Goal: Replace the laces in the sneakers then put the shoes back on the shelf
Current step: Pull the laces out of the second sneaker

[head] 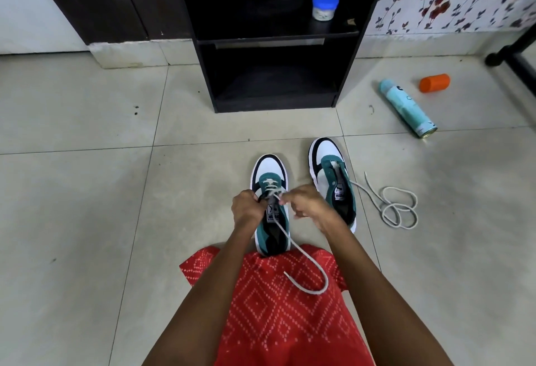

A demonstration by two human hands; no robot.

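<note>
- Sneakers stand side by side on the tiled floor (pixel 87 191), toes toward the black shelf (pixel 275 102): the near sneaker (pixel 269 170) has its heel against your red garment (pixel 275 322), and the second sneaker (pixel 329 152) is just to its right.
- Your left hand (pixel 246 206) holds the near sneaker, fingers curled round its eyelet edge.
- Your right hand (pixel 304 204) pinches the grey lace (pixel 290 238) above the tongue, fingers closed on it.
- That lace crosses the lower eyelets, then loops over your garment with its tip lying free.
- A loose lace (pixel 397 209) lies coiled on the floor beside the second sneaker, one end reaching its eyelets.
- On the shelf stands a blue-lidded jar (pixel 324 6); a spray can (pixel 406 107) and an orange cap (pixel 434 83) lie on the floor to its right.
</note>
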